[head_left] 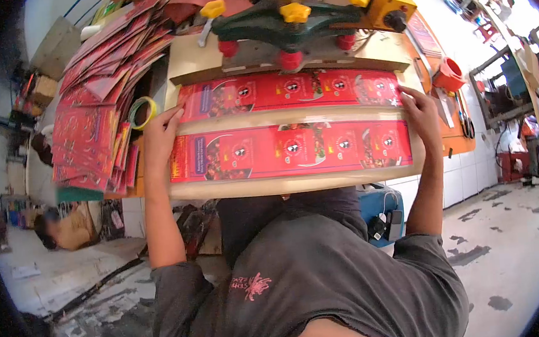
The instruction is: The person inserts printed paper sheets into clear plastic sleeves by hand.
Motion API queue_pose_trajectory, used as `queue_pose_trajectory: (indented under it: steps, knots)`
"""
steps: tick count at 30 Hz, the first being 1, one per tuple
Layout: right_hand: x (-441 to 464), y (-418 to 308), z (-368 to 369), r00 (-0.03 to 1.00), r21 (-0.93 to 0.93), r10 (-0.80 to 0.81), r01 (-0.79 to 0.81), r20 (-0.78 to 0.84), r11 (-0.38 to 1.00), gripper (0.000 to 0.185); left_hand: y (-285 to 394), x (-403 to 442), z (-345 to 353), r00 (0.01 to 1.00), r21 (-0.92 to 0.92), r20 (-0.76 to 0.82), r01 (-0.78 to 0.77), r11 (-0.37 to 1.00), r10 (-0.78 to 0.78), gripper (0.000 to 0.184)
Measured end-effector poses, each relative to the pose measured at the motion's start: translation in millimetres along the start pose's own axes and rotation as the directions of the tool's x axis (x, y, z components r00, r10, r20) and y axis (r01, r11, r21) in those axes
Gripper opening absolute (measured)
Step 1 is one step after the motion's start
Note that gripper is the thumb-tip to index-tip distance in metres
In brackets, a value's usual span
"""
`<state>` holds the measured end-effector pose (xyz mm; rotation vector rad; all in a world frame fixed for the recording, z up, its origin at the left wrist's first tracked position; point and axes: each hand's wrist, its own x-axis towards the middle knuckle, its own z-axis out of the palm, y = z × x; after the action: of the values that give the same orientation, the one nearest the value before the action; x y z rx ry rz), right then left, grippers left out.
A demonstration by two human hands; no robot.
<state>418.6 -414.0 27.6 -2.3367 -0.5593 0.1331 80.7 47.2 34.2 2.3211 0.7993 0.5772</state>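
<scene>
Two long red printed strips lie one behind the other on a pale board [296,183]. The far strip [264,96] sits close to the front of a machine [290,24] with yellow knobs and red feet. The near strip [256,157] lies flat, parallel to it. My left hand [165,129] pinches the left end of the far strip. At its right end, my right hand [418,109] has its fingers closed on the strip's edge.
Stacked red printed sheets [88,119] fill the left side, with a roll of yellow tape [143,112] beside them. Right of the board are a red cup-like holder [448,75] and scissors [466,121]. A person [71,228] is at the far left.
</scene>
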Motion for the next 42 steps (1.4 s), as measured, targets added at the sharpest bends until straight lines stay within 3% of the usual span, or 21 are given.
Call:
queue_pose_trajectory:
  steps: [1, 3, 4, 5, 7, 10, 20, 22, 42]
  knots:
    - [-4.7, -1.1, 0.5, 1.0, -0.001, 0.026, -0.026, 0.017, 1.0, 0.033, 1.7, -4.5, -1.9, 1.0, 0.003, -0.004, 0.006, 1.0, -0.006, 0.032]
    - [-10.4, 4.5, 6.0, 0.998, 0.171, 0.061, -0.064, 0.021, 0.983, 0.034, -1.4, -7.3, 1.8, 0.999, 0.043, -0.045, 0.019, 0.999, -0.017, 0.031]
    - [-11.3, 8.1, 11.5, 0.997, 0.199, -0.068, 0.075, -0.043, 0.977, 0.034, -11.8, -6.5, 7.8, 0.997, -0.01, -0.074, 0.012, 1.0, -0.013, 0.03]
    - [-14.3, 7.2, 12.4, 1.0, 0.271, 0.005, -0.002, -0.012, 0.963, 0.035, -19.2, -7.7, 12.9, 0.995, -0.064, -0.103, 0.0, 0.998, -0.006, 0.029]
    - [-18.7, -2.5, 17.8, 0.994, 0.21, -0.033, 0.055, -0.105, 0.976, 0.035, -22.3, -9.9, 17.6, 0.991, -0.115, -0.125, 0.034, 0.993, -0.049, 0.027]
    - [-18.6, 2.2, 24.2, 0.986, 0.198, -0.051, 0.082, -0.157, 0.977, 0.034, -18.6, -10.3, 17.5, 0.989, -0.037, -0.147, 0.002, 0.999, -0.007, 0.025]
    - [-23.4, -7.3, 22.0, 0.984, 0.178, -0.055, 0.085, -0.172, 0.98, 0.033, -19.4, -10.0, 18.2, 0.988, 0.001, -0.148, -0.053, 0.999, 0.053, 0.026]
    - [-23.1, -5.5, 23.6, 0.984, 0.238, -0.043, 0.084, -0.17, 0.968, 0.033, -22.4, -9.8, 18.8, 0.988, -0.019, -0.148, -0.044, 0.999, 0.04, 0.026]
    - [-22.1, -5.2, 24.7, 0.984, 0.224, -0.036, 0.074, -0.172, 0.972, 0.033, -23.3, -10.4, 20.8, 0.99, -0.046, -0.141, -0.018, 0.999, 0.011, 0.026]
